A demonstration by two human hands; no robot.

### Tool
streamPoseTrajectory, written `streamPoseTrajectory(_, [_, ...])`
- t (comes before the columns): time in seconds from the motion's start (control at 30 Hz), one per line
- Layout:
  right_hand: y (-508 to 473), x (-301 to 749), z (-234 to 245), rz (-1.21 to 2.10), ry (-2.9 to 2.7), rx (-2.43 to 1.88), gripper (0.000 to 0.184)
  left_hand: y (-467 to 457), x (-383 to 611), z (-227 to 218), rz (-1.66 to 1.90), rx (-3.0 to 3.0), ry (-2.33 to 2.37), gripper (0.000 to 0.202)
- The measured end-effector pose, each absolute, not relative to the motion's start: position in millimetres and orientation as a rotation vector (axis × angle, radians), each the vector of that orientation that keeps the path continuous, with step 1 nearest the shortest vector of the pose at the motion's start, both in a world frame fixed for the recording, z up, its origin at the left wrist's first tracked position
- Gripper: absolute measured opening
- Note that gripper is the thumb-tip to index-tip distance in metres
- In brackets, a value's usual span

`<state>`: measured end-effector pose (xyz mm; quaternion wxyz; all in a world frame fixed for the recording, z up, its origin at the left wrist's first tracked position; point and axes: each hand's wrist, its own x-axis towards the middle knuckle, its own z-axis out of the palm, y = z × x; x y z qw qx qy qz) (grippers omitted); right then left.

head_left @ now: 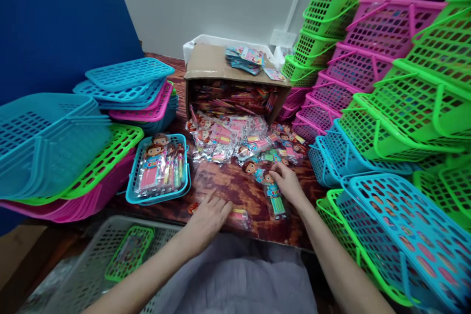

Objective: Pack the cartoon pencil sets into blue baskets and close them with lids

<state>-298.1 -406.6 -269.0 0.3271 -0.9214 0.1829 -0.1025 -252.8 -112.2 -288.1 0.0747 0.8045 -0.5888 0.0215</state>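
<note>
A: Step in hand?

B: Packet handling, by judgement, with the right hand apparently taking hold of one item. Reading left to right. Blue basket (132,184), one: standing on the table (239,186), carrying several packets. Left hand (210,213), one: lying over a pink packet (241,217), partly covering it; fingers spreading slightly, cannot tell whether they are gripping.

A: And onward?

B: Heap (228,132), one: spilling from the mouth of a box (206,61). Green packet (275,201), one: lying on the table, right of the pink one, before the heap. Right hand (289,184), one: thumb and fingers closing together on its upper end.

A: Next move?

B: Probably calling for a steady pinch, keeping the neighbouring packets undisturbed.

A: Appearance of the green packet?

B: Clear, shiny wrapper; brown-haired cartoon figure showing at the top, blue lettered panel below, pale green sticks filling the lower end. Lettering: too small for reading surely.
</note>
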Motion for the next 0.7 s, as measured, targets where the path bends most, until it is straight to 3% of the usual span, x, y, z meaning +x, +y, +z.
streamPoseTrajectory(0.27, [-368.5,-305.3,-260.8,-0.159,0.377,-2.566,0.028,-114.5,-255.4,-283.7,0.017,2.392,-1.745,0.019])
streamPoseTrajectory(0.4, [-361.2,-343.6,-275.4,0.082,0.612,-2.782,0.018,-113.9,-253.4,-281.5,-0.014,2.364,-1.759,0.022])
streamPoseTrajectory(0.53, [-351.5,-348.7,-282.5,0.239,0.505,-2.621,0.013,-116.6,-251.0,-280.6,-0.012,2.339,-1.765,0.022])
streamPoseTrajectory(0.7, [-338.7,-311.9,-275.3,0.049,0.407,-2.619,0.008,-116.9,-252.5,-279.2,0.042,2.354,-1.776,0.018])
